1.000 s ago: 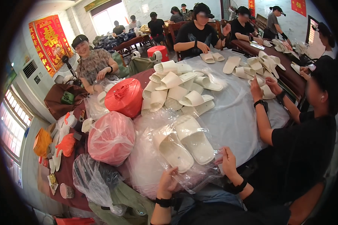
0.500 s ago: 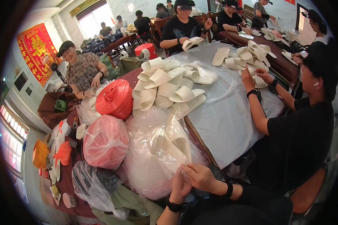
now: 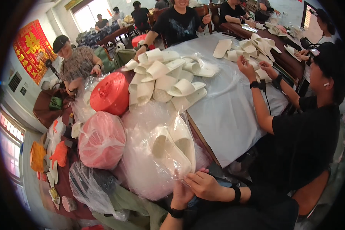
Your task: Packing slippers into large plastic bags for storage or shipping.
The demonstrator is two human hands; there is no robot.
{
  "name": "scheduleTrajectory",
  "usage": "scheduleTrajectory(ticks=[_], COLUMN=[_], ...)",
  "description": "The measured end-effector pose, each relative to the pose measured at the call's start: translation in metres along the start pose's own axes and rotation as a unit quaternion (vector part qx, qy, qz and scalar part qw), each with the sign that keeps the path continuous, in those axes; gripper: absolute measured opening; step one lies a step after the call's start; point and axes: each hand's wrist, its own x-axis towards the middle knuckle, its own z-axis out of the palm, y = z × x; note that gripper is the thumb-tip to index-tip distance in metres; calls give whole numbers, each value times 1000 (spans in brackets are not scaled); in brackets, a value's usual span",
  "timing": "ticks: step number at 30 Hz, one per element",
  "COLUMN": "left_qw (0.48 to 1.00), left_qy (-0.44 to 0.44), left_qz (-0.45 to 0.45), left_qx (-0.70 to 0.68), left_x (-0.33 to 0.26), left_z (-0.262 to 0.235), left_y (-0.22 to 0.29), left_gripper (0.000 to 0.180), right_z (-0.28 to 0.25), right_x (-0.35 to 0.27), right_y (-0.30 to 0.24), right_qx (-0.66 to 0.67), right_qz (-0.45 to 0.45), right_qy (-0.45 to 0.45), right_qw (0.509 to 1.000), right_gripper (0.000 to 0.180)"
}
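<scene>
A pair of cream slide slippers lies inside a clear plastic bag, on top of a stack of flat clear bags right before me. At the bag's near end, my left hand is closed with its fingertips pinching the plastic edge. My right hand pinches the same edge just to the right, its fingers bent together. The two hands almost touch. Beyond the stack is a heap of loose cream slippers.
To the left are a red plastic roll and a pink bundle in clear plastic. A grey-white sheet covers the table at right, where a co-worker sits close by. Another person stands across the heap.
My hands have kept their pinch on the bag edge, with the right fingers more outstretched. The person opposite has put a slipper down at the heap's left side. The view has shifted slightly.
</scene>
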Motion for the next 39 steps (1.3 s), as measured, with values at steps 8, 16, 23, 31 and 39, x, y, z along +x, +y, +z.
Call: scheduleTrajectory(ticks=[8,16,23,31,39], left_qw=[998,993,919,859,729], left_qy=[-26,-23,46,225,340], left_qz=[54,105,246,441,560], left_qx=[-7,42,305,131,196], left_x=[0,-30,-79,-140,-204], left_z=[-32,-22,31,-22,-18], left_y=[11,26,40,20,37], left_gripper=[33,19,14,37,10], right_z=[-10,1,10,58,110], right_x=[7,-5,-7,23,23], right_y=[-7,18,22,41,56], right_qx=[-91,233,233,94,-34], right_qz=[-87,-212,-141,-66,-5], right_qy=[-78,98,262,-63,-159], right_qw=[989,944,926,991,987], right_gripper=[36,35,45,64,65])
